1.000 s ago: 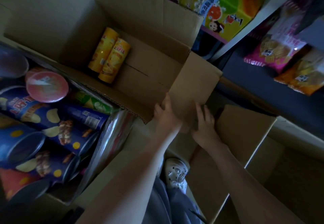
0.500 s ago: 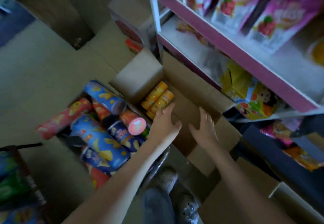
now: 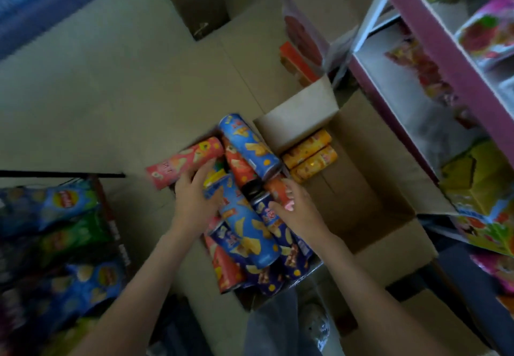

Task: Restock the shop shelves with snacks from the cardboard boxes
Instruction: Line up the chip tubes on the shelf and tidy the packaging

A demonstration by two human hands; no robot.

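Cardboard box [image 3: 370,197] roomy beside 2 orange tubes [image 3: 308,158].

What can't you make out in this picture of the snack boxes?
Head view only:
- Whether the left hand or right hand grips any of the cans: lost to motion blur.
- Lower cans: hidden under the top ones.
- Shelf: cut off at the right edge.
- Chip bags: print blurred.

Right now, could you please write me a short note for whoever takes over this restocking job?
Left hand: open, fingers touching the pink chip can.
Right hand: open, over the heap of chip cans.
The heap lies left of the open cardboard box, which holds two orange cans.
Done: nothing lifted yet.
Left: move all cans onto the shelf.
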